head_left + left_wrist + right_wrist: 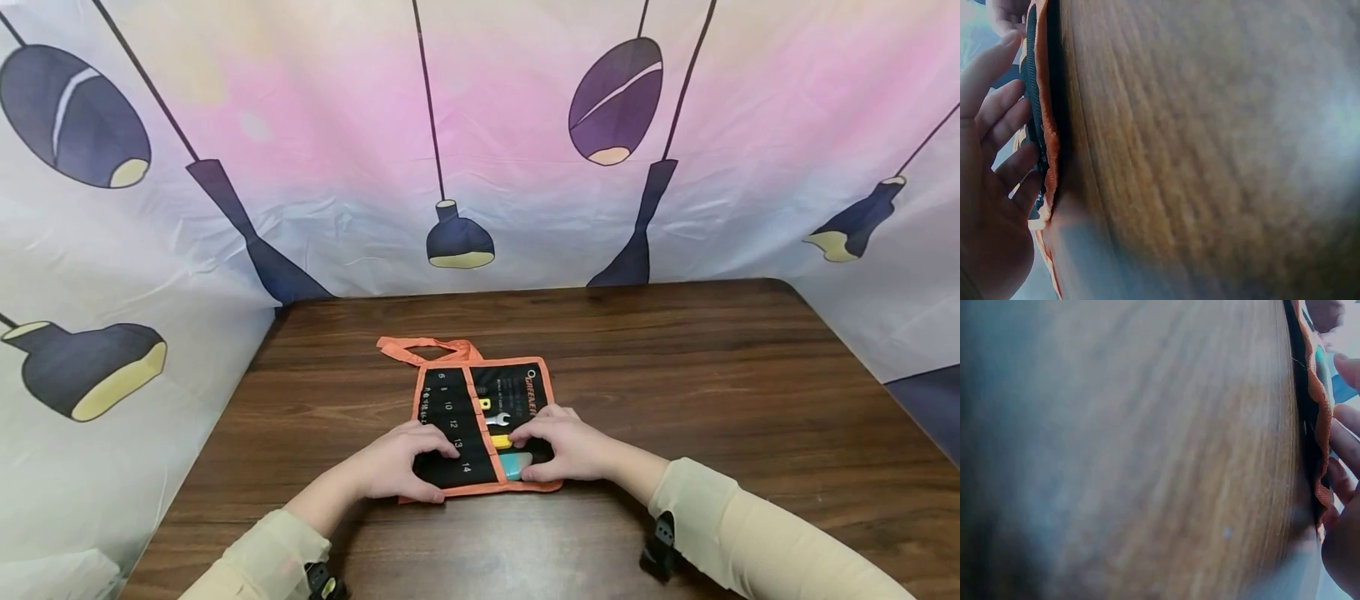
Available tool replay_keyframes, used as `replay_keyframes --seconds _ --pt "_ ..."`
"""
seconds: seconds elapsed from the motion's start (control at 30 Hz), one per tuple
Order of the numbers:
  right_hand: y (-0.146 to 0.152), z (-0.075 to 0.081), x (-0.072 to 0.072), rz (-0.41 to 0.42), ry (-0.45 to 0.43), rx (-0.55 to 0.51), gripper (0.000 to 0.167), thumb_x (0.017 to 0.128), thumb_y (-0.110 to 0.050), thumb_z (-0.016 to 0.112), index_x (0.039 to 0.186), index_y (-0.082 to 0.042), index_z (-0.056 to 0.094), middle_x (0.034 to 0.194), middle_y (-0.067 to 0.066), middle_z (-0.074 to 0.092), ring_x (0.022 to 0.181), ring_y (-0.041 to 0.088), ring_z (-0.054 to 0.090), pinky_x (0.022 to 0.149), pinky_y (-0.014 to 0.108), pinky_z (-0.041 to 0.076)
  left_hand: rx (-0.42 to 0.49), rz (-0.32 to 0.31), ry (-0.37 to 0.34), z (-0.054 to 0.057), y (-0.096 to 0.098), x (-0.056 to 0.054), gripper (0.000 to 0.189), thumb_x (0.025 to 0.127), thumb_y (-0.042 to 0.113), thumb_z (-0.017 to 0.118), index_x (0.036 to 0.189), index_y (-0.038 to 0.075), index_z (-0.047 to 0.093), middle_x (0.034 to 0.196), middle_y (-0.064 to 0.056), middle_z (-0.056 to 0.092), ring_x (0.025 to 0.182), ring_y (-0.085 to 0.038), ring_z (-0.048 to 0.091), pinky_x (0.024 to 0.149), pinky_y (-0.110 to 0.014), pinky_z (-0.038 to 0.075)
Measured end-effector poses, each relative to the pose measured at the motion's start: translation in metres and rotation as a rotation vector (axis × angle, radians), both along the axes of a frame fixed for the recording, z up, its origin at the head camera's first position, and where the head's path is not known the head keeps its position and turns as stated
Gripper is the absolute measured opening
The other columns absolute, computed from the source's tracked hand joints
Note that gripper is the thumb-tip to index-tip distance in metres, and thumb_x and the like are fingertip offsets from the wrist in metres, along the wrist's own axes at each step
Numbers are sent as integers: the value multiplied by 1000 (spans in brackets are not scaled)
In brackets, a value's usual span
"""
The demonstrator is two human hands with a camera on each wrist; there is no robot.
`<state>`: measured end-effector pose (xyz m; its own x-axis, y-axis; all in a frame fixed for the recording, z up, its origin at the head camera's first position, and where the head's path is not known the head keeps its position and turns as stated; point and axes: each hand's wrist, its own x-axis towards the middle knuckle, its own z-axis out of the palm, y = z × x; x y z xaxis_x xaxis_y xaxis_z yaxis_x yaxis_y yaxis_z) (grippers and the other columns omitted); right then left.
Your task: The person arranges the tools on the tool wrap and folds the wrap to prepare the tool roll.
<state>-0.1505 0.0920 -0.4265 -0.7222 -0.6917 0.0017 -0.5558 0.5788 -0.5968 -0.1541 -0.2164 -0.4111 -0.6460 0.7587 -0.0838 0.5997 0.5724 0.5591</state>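
Observation:
A black tool pouch (pixel 442 454) with orange trim lies unfolded on the table, size numbers printed on its pocket side. My left hand (pixel 393 462) rests on the pocket side, thumb near the front edge, fingers loosely bent. On the other side my right hand (pixel 573 446) has its thumb at the end of a teal tool (pixel 515 464) and a fingertip by a yellow tool (pixel 500 442). An open-end wrench (pixel 497 420) and a smaller yellow piece (pixel 485 404) also stick out of the pockets. In both wrist views the hands lie along the pouch's orange edge (pixel 1047 112).
An orange strap (pixel 427 344) loops out behind the pouch on the dark wooden table (pixel 675 358). A fabric backdrop (pixel 337 125) printed with lamps hangs behind the table and at its sides.

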Motion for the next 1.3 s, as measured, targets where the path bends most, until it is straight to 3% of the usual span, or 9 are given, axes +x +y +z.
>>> replay_keyframes --seconds 0.3,0.73,1.0,1.3 --pt "4 -3 1 5 5 -25 46 82 -44 68 122 -23 63 108 -20 59 106 11 42 92 42 31 13 25 43 -5 0 7 42 76 50 72 112 30 64 111 18 56 110 -9 49 93 -47 31" --pt "11 -1 4 36 -14 -51 50 79 -46 69 123 -23 62 113 -16 57 111 11 42 93 40 37 -12 18 144 -9 6 8 39 74 32 74 112 30 62 110 19 55 108 -7 48 90 -43 30" --pt "12 0 5 60 11 -75 48 81 -44 69 122 -20 63 111 -16 58 110 13 44 91 40 38 54 67 171 0 4 7 36 76 31 74 110 28 65 108 19 56 104 -6 49 86 -42 32" --pt "11 2 4 47 -9 -86 47 81 -45 68 122 -22 62 110 -19 56 110 9 43 92 39 38 43 102 209 9 2 3 38 76 32 74 113 25 64 112 14 57 107 -10 49 88 -43 32"
